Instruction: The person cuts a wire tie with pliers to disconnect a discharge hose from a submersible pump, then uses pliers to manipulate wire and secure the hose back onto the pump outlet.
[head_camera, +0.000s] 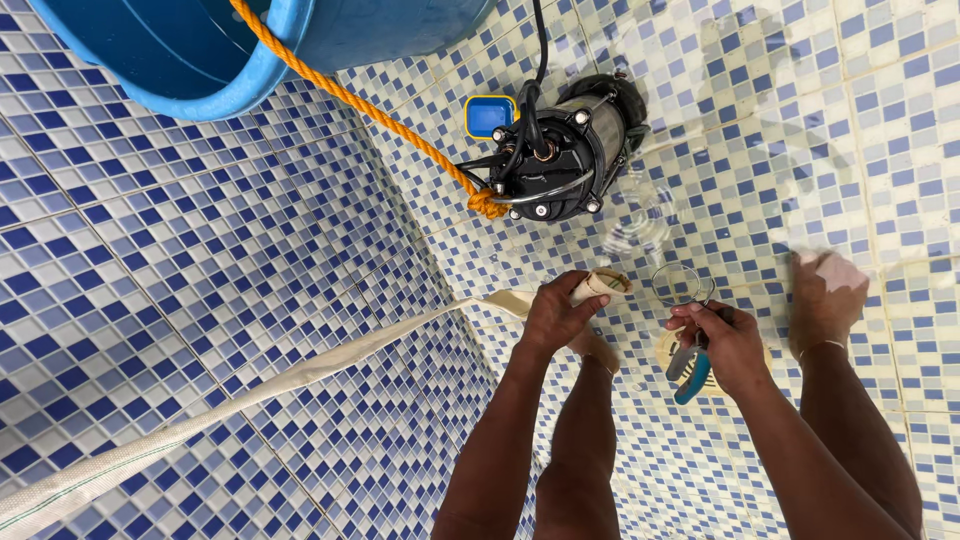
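Left hand (556, 312) clenched around the open end of a flat cream fabric hose (300, 372), held just above the shallow water over the tiled floor (880, 150), below the black submersible pump (565, 150). Right hand (728, 345) grasping blue-handled pliers (690, 372) together with a thin wire hose clamp (680, 282). Best to keep the hose mouth rounded and steady while bringing the ring over it. Glossy mosaic tiles, twisted orange rope (360, 105), smooth blue plastic tub (200, 60) at the wall's top edge
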